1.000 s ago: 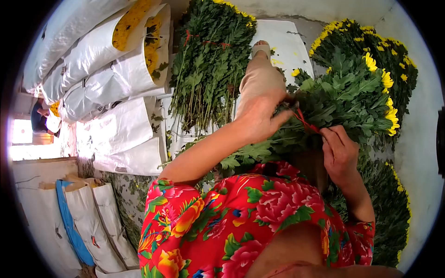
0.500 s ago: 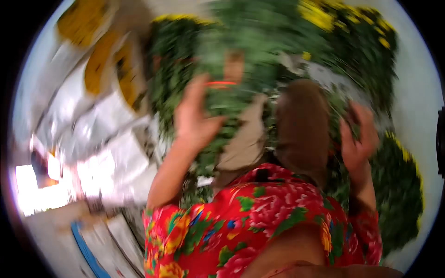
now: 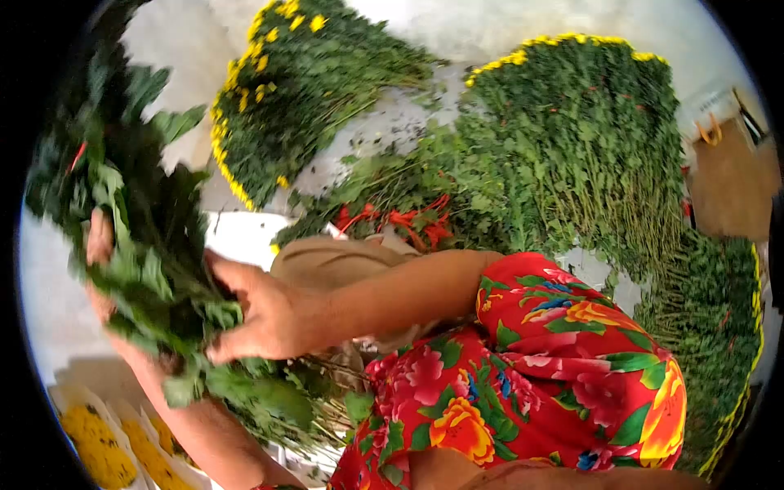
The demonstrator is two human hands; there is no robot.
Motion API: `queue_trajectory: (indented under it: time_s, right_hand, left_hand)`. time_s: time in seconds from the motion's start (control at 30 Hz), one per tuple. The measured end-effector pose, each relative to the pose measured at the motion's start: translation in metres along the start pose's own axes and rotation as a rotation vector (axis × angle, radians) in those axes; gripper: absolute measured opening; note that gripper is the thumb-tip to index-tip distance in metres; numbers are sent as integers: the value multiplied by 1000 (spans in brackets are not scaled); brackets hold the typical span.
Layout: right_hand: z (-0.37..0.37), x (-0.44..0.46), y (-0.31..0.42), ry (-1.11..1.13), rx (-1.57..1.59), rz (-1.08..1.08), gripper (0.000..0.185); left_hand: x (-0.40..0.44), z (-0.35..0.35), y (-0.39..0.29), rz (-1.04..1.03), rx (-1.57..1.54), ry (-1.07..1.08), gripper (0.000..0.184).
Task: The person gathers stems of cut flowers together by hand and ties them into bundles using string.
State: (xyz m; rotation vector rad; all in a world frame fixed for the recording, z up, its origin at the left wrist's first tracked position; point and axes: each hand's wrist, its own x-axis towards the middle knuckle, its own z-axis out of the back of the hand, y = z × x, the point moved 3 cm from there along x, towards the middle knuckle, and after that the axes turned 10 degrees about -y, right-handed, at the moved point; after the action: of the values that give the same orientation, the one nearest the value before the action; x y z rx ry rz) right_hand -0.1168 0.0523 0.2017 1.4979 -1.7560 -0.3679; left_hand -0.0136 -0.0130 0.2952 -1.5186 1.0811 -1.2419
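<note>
A thick bunch of leafy green flower stems (image 3: 151,269) is raised at the left, with a thin red tie (image 3: 79,155) around its upper part. Its upper end runs into the dark edge of the view, so the blooms are hidden. My left hand (image 3: 100,245) is wrapped around the bunch from the far side, partly covered by leaves. From the near side my right hand (image 3: 273,314) grips the same bunch lower down, thumb and fingers closed on the leaves. Bare stem ends (image 3: 327,425) trail toward the red floral shirt (image 3: 563,359).
Yellow chrysanthemum bunches (image 3: 302,90) lie at the upper left, and a large pile (image 3: 588,139) at the right. Red ties (image 3: 408,220) lie among loose stems ahead. Wrapped yellow flowers (image 3: 94,437) stand at lower left; cardboard (image 3: 735,188) and orange-handled scissors (image 3: 709,131) at far right.
The view has swung round, bringing the wrapped flowers to the lower left. My right hand has crossed leftward onto the bunch, and both hands now hold it up at the left.
</note>
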Motion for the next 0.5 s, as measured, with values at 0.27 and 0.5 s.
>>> queue_trajectory:
  time_s: [0.27,0.5]
  right_hand:
    - [191,22,212,-446,-1137,582,49]
    - [367,-137,390,-1081,-1825,698,79]
  left_hand:
    - [2,-6,84,-164,347,426,72]
    - [40,156,166,453,495,17,34]
